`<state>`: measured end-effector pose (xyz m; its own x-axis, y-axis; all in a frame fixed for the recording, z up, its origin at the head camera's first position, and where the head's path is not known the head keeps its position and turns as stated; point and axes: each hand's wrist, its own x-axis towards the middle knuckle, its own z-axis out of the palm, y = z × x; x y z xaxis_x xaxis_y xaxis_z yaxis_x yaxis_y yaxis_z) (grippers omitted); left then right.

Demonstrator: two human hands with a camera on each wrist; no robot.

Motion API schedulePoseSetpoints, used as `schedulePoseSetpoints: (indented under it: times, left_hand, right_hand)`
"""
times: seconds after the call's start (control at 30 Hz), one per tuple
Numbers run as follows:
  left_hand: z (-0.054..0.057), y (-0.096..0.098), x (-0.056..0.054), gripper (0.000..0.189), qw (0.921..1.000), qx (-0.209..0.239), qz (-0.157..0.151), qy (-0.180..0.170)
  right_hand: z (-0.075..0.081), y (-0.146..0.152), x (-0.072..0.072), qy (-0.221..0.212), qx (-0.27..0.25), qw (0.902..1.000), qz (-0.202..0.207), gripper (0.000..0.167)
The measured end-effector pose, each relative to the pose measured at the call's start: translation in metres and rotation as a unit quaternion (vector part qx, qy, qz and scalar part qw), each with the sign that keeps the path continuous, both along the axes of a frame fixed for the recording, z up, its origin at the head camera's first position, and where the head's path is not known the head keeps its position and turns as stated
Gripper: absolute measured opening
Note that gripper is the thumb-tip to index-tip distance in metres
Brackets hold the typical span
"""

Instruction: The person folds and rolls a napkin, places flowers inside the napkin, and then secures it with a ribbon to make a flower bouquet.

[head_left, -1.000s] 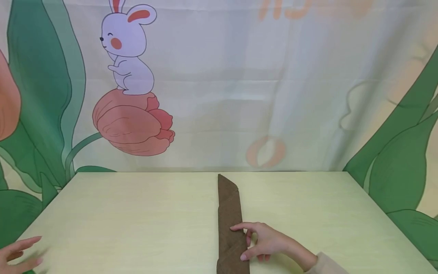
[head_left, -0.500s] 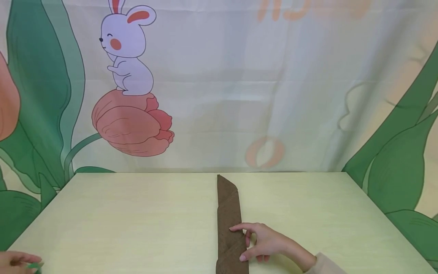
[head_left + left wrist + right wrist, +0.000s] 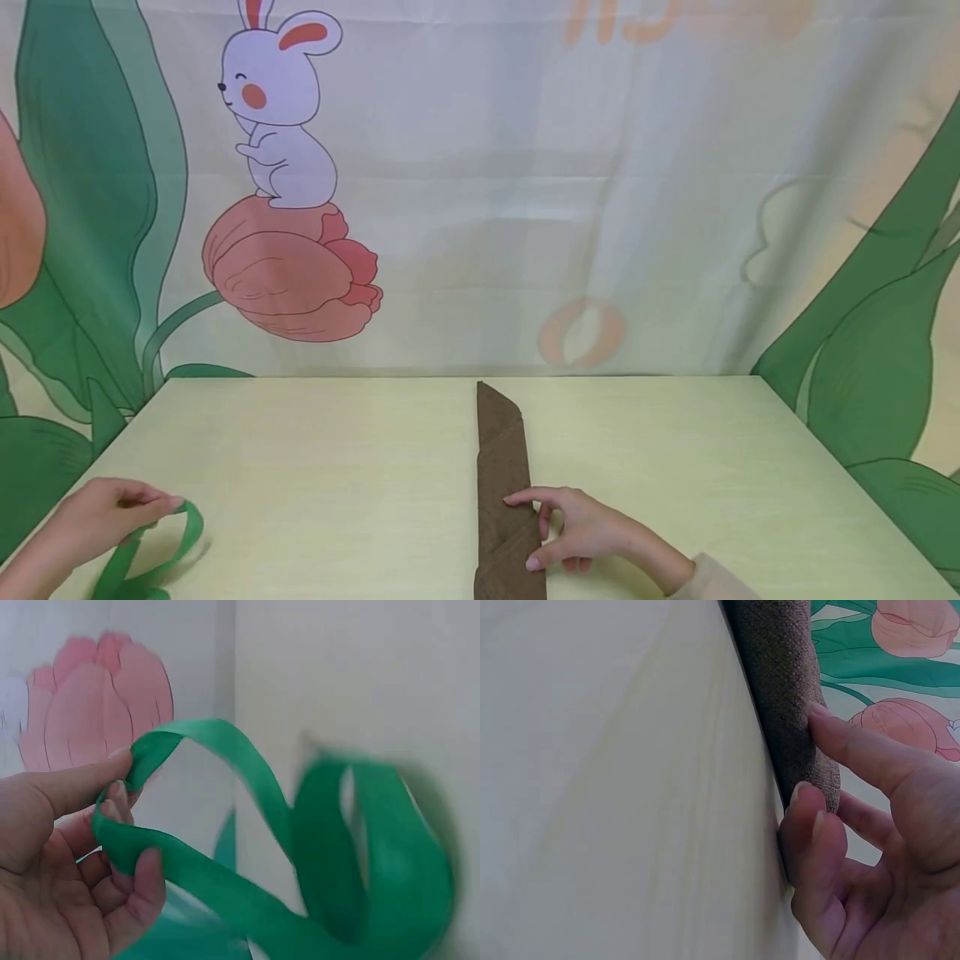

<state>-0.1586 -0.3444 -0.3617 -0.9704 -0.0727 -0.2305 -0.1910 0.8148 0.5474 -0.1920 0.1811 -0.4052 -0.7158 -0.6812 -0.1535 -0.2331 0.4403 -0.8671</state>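
Note:
At the left front of the table, my left hand [image 3: 105, 521] pinches a green ribbon [image 3: 191, 537]. In the left wrist view, the satin ribbon [image 3: 240, 757] passes over the fingers and hangs in wide loops, blurred at the right. A brown cloth [image 3: 502, 467], folded into a long narrow strip with slanting layers, lies lengthwise near the table's middle; its near end is cut off by the frame. My right hand [image 3: 581, 525] rests at its right edge, index finger and thumb touching its top. In the right wrist view, the fingertips lie against the coarse-woven cloth [image 3: 780, 682].
The pale wood-look table [image 3: 315, 467] reaches back to a hanging curtain [image 3: 480, 208] printed with a rabbit, tulips and green leaves. A beige sleeve [image 3: 712, 579] shows on the right arm.
My left hand dipped at the left edge, took hold of the green ribbon, and rose rightward over the table with it. The right hand and the brown cloth stay in place.

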Motion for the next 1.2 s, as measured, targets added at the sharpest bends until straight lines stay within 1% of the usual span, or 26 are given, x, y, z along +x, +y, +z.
schedulePoseSetpoints:
  times: [0.07, 0.13, 0.2, 0.33, 0.43, 0.53, 0.73, 0.83, 0.9, 1.0, 1.1, 1.2]
  left_hand:
    - [0.009, 0.017, -0.004, 0.043, 0.9993, -0.006, -0.026, 0.027]
    - [0.016, 0.033, -0.009, 0.038, 0.9978, -0.005, -0.043, 0.05]
    - [0.022, 0.049, -0.014, 0.034, 0.9959, 0.001, -0.058, 0.069]
    - [0.034, 0.083, -0.022, 0.031, 0.9922, 0.022, -0.077, 0.096]
    - [0.044, 0.111, -0.027, 0.027, 0.9883, 0.037, -0.096, 0.112]
    - [0.054, 0.139, -0.032, 0.022, 0.9832, 0.051, -0.122, 0.125]
    - [0.072, 0.19, -0.036, 0.014, 0.9708, 0.072, -0.18, 0.142]
    - [0.078, 0.212, -0.039, 0.011, 0.9628, 0.08, -0.209, 0.151]
    - [0.08, 0.226, -0.041, 0.01, 0.9586, 0.086, -0.223, 0.154]
    - [0.081, 0.244, -0.043, 0.009, 0.9502, 0.1, -0.249, 0.158]
    - [0.081, 0.26, -0.044, 0.009, 0.9447, 0.111, -0.267, 0.155]
    - [0.08, 0.273, -0.046, 0.009, 0.9413, 0.118, -0.276, 0.154]
  right_hand:
    - [0.0, 0.0, 0.0, -0.002, -0.001, 1.0, -0.001, 0.064]
    - [0.0, 0.0, 0.0, -0.007, -0.002, 1.0, -0.005, 0.064]
    - [0.0, -0.001, 0.0, -0.009, -0.001, 0.9999, -0.007, 0.064]
    - [-0.001, -0.001, -0.001, -0.01, -0.003, 0.9999, -0.005, 0.064]
    - [-0.001, -0.001, -0.001, -0.005, -0.003, 1.0, -0.001, 0.064]
    - [0.0, 0.0, -0.001, 0.001, 0.0, 1.0, -0.004, 0.061]
    - [0.005, 0.001, -0.006, 0.025, 0.014, 0.9996, -0.007, 0.046]
    - [0.012, 0.001, -0.01, 0.042, 0.011, 0.999, -0.014, 0.038]
    - [0.016, 0.001, -0.015, 0.052, 0.005, 0.9983, -0.025, 0.035]
    - [0.024, 0.0, -0.023, 0.055, -0.014, 0.9973, -0.047, 0.034]
    - [0.033, -0.002, -0.029, 0.041, -0.051, 0.9961, -0.059, 0.034]
    - [0.039, -0.006, -0.032, 0.013, -0.104, 0.9928, -0.057, 0.034]
